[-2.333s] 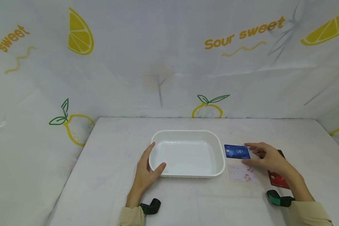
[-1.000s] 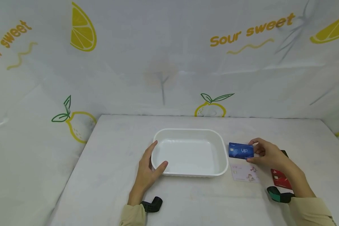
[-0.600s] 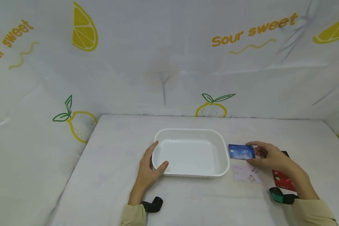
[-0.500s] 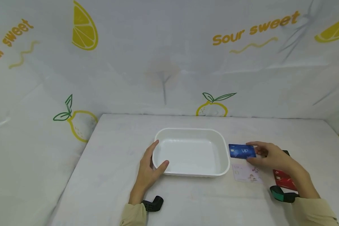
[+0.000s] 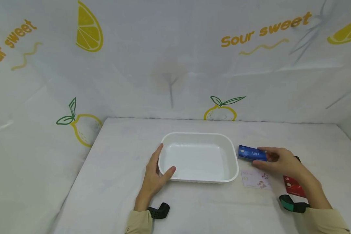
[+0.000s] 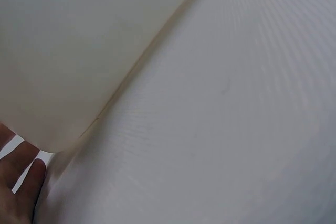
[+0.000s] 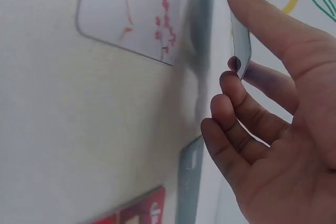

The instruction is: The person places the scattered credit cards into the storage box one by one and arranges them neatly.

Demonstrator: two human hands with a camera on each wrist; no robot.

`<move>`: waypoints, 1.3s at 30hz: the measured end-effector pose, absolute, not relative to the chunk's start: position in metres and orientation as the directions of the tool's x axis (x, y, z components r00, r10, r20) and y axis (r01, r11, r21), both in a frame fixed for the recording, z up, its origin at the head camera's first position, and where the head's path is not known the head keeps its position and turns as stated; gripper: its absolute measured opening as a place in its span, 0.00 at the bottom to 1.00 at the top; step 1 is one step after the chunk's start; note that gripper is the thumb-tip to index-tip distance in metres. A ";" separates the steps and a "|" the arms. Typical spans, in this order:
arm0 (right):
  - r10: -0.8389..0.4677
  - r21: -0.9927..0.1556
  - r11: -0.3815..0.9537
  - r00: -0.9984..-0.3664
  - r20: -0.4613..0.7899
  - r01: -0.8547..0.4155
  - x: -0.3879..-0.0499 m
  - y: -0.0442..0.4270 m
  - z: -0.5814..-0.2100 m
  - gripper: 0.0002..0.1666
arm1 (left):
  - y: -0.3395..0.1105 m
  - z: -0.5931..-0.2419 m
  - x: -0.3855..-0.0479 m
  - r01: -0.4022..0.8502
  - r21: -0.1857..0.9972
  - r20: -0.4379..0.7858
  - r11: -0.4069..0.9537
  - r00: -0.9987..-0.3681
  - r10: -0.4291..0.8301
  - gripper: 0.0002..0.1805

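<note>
In the head view the right hand (image 5: pixel 280 162) pinches the right end of a blue VIP card (image 5: pixel 251 153), which is tilted. The right wrist view has that card (image 7: pixel 241 45) nearly edge-on between thumb and fingers of the right hand (image 7: pixel 294 103), off the table surface. At the left end of a white rectangular tray (image 5: pixel 199 181), the left hand (image 5: pixel 152 178) grips the rim, its thumb over the near edge and its fingers along the outer side. Part of the left hand (image 6: pixel 21 182) shows at the tray's corner (image 6: pixel 52 135) in the left wrist view.
A pale pink card (image 5: pixel 255 179) lies right of the tray, near side. Beyond it a red card (image 5: pixel 293 186) lies beside the right wrist, and a dark card (image 5: pixel 297 158) is mostly hidden behind the right hand. A patterned sheet (image 5: pixel 128 65) hangs behind the table.
The blue card, flat on the table about half a second ago, has been raised and tilted by the right hand's pinch. The left hand keeps its place on the tray.
</note>
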State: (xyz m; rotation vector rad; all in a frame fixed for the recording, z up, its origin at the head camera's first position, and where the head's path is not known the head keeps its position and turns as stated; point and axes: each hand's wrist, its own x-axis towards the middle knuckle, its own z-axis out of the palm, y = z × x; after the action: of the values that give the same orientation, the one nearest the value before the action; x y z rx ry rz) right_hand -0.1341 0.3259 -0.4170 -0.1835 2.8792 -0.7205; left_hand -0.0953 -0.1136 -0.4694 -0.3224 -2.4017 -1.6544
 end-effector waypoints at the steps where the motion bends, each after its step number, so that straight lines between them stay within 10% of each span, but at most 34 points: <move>1: -0.154 -0.475 0.877 -0.979 -0.131 -0.074 -0.133 0.326 -0.415 0.44 | -0.114 -0.469 -0.095 0.296 0.889 0.294 0.349 -0.954 0.062 0.49; 39: -0.345 -0.527 0.783 -0.935 0.076 -0.332 -0.127 0.245 -0.358 0.36 | -0.113 -0.470 -0.096 0.309 0.881 0.310 0.358 -0.949 0.056 0.50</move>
State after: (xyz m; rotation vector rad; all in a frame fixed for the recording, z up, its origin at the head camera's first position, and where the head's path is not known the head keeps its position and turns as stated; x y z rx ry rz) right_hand -0.1269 0.2448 -0.3581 -0.5588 2.9423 -0.8626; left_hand -0.0962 -0.1135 -0.4703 -0.3287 -2.3930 -1.6289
